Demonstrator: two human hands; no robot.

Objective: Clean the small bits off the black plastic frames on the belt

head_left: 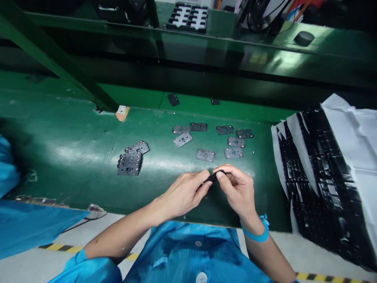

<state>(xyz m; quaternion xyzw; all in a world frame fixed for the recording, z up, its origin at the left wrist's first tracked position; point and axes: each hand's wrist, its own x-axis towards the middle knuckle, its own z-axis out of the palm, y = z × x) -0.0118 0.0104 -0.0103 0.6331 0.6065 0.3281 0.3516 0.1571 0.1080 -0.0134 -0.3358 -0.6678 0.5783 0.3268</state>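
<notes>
Between my two hands, over the front of the green bench [159, 192], is a small black plastic part [213, 177], seen nearly edge-on. My left hand [188, 190] pinches its left end with thumb and fingers. The right end is gripped by my right hand [237, 186], which has a blue band at the wrist. Just beyond my hands lies a flat dark plate with cut-outs [205, 155]. Several similar plates [236, 142] lie loosely to the right and further back. On the left, more of them form an overlapping stack [129, 164].
At the right stand black moulded trays [321, 177] with white sheets [359, 141]. A green slanted post [67, 70] meets the bench at left. Behind is a raised shelf bearing a tray [188, 17] and a round black object [304, 38]. Another person's blue sleeve [7, 167] shows at far left.
</notes>
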